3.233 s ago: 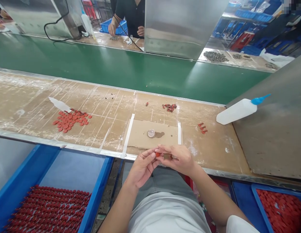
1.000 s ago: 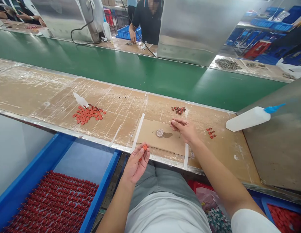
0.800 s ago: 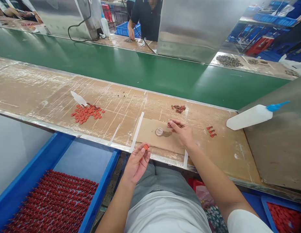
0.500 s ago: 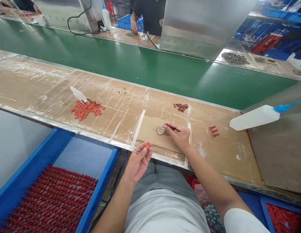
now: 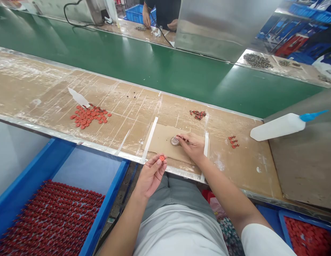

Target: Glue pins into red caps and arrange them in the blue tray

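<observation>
Between the thumb and fingers of my left hand (image 5: 151,176) is a small round red disc (image 5: 162,158) with tiny marks on its face, held over the table's front edge. My right hand (image 5: 193,146) pinches a small, slim dark red piece (image 5: 179,136). Its tip is at the rim of a small round dish (image 5: 174,141) with whitish rings inside; whether they touch I cannot tell. The dish sits on a cardboard sheet (image 5: 161,140) edged by white tape strips. Beyond my right hand lies a little heap of dark red pieces (image 5: 198,114).
Loose red discs (image 5: 87,116) lie to the left beside a white pointed applicator (image 5: 78,97). At right are three joined red pieces (image 5: 233,142) and a white squeeze bottle (image 5: 279,127). A blue tray (image 5: 112,193) holds rows of red pieces. Behind the green belt (image 5: 128,60) a person's hands (image 5: 146,19) show.
The whole view has shifted slightly. My right hand's piece has tilted flatter beside the dish's rim. My left hand keeps the red disc in about the same place.
</observation>
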{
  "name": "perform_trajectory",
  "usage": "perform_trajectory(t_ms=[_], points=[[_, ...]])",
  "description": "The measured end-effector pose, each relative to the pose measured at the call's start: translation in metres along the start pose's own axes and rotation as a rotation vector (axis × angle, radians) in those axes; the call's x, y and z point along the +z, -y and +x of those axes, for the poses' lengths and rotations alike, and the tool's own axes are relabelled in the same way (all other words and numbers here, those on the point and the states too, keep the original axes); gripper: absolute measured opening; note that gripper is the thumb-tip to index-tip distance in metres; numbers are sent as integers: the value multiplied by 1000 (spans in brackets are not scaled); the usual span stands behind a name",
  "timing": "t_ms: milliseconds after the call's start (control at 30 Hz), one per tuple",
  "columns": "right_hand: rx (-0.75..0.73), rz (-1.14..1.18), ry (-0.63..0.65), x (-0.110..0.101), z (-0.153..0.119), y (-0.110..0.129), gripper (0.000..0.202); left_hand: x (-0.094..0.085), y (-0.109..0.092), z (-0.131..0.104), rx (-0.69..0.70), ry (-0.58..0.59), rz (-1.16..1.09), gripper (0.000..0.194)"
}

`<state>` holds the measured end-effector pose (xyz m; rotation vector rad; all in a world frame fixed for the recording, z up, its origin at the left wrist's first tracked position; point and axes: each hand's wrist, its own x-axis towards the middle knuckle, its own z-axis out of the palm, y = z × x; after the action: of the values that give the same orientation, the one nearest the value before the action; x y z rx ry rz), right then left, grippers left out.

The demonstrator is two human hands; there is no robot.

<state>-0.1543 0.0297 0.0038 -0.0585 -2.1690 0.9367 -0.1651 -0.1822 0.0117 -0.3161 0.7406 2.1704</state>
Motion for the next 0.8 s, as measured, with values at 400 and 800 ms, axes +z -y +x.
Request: perform_trajectory(t_ms=[400,800], points=[[-18,32,12,0,-1,0,15,0,0,1,3,-4,-18,21],[705,600,-224,-10,4,26,22,20,-3,6,78,-22,19,19]])
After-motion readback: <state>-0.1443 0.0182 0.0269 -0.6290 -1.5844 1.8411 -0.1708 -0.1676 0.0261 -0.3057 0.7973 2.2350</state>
